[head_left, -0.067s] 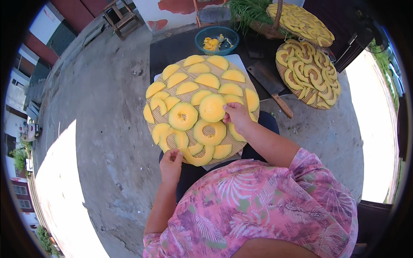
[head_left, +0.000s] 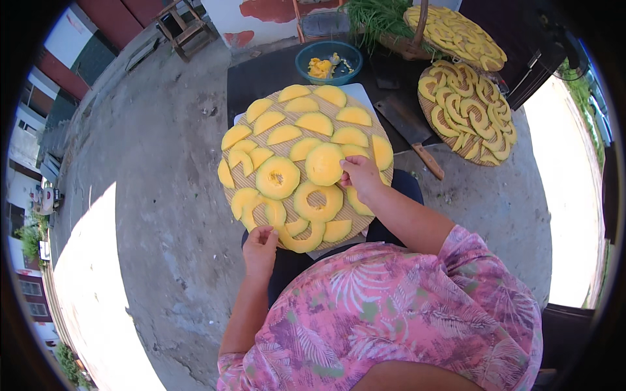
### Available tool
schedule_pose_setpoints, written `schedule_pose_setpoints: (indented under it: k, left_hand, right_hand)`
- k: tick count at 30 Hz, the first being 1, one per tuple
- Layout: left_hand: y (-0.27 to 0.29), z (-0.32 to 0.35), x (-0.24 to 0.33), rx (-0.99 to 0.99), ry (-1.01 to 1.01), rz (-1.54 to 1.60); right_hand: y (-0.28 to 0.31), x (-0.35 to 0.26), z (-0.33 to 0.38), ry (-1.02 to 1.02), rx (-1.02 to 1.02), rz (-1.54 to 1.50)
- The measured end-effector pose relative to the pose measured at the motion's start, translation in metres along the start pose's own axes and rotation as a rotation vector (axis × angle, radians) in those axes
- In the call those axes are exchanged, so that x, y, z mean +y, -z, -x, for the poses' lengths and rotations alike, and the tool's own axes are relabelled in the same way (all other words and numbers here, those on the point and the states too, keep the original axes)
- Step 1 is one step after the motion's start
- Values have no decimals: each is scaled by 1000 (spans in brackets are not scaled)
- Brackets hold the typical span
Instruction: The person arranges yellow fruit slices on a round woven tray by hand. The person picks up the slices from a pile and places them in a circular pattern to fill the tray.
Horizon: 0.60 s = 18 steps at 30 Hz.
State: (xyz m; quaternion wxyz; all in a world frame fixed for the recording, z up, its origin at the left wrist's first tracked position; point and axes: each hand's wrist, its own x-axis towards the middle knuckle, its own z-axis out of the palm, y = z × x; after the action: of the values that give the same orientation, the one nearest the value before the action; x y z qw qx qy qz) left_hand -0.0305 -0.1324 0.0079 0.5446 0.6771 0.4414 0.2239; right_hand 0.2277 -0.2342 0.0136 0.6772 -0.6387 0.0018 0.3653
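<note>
A round woven tray [head_left: 357, 225] lies over my knees, spread with yellow, green-rimmed pumpkin slices, some half-moons and some rings. At its right side my right hand [head_left: 362, 177] pinches the edge of a round pumpkin slice [head_left: 323, 164] between thumb and fingers. This slice has no hole and overlaps its neighbours. Down at the tray's near left rim is my left hand [head_left: 259, 251], fingers drawn together beside a curved pumpkin slice [head_left: 301, 245]; what they grip, if anything, is hidden. A ring-shaped slice [head_left: 266, 182] with some pulp in its centre lies between the hands.
Beyond the tray, a low dark table [head_left: 251, 75] bears a teal basin [head_left: 300, 63] of orange pulp and a cleaver [head_left: 407, 127] with a wooden handle. Two more slice-covered trays [head_left: 427, 116] stand at the right, near a basket [head_left: 407, 47] of greens. A wooden chair [head_left: 186, 29] stands far left.
My right hand and the round slice have shifted very slightly to the right. The left hand stays in place.
</note>
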Motion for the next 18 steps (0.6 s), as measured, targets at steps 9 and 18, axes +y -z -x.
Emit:
schedule_pose_setpoints:
  k: [9, 18]
  left_hand:
    - [-24, -15, 29, -76, 32, 78]
    - [-15, -25, 14, 56, -7, 13]
  right_hand:
    - [-6, -1, 1, -56, -148, -96]
    - [16, -22, 26, 402, -244, 719]
